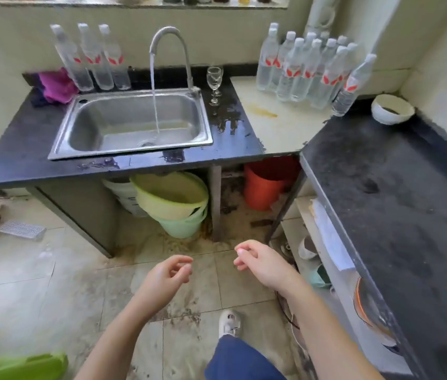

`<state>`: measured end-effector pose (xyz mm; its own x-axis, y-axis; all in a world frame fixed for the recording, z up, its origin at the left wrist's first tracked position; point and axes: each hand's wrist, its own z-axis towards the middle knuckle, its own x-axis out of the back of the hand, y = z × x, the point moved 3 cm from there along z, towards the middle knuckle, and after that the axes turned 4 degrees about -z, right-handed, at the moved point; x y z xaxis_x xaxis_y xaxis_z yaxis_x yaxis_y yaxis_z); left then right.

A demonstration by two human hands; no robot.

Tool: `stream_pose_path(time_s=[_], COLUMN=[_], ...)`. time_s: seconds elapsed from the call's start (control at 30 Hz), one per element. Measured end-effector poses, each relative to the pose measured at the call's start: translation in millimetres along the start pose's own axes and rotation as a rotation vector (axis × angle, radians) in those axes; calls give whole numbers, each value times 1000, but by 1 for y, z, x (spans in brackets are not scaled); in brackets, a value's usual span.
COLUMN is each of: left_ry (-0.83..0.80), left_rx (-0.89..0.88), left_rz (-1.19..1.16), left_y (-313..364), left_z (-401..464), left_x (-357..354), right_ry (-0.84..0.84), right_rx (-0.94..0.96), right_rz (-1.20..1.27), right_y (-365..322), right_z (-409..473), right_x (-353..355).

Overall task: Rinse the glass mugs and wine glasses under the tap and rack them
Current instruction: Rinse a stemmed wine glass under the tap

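Wine glasses [215, 84] stand upright on the dark table [25, 149], just right of the sink [131, 122], close behind each other. Water runs from the tap [171, 50] down into the sink. Puddles lie on the table near the glasses. Both hands hang low over the floor, well away from the sink. The left hand [168, 277] holds nothing, and its fingers curl loosely. The right hand [262, 261] holds nothing too, fingers loosely bent. Water bottles [307, 69] stand in a bunch at the right, and three more bottles [93, 58] stand behind the sink. Stacked buckets [173, 204] sit under the table.
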<state>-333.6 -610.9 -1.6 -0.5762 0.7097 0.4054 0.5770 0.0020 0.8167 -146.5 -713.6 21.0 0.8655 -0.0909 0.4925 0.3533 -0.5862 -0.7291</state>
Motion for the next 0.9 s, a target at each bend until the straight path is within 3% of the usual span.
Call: stream_pose_path(time_s=[0.27, 0.47, 0.63, 0.9], left_ry=[100, 172, 49, -162], left_rx=[34, -2, -5, -146], left_rz=[38, 4, -6, 147], left_y=[11, 45, 63, 123], left_z=[120, 217, 311, 486], left_x=[93, 159, 186, 223], right_ry=[-188, -50, -34, 278], right_rx=[84, 48, -9, -184], right_rz=[-179, -111, -46, 66], right_y=[-83, -147, -164, -187], right_z=[152, 262, 339, 450], right_x=[9, 69, 88, 152])
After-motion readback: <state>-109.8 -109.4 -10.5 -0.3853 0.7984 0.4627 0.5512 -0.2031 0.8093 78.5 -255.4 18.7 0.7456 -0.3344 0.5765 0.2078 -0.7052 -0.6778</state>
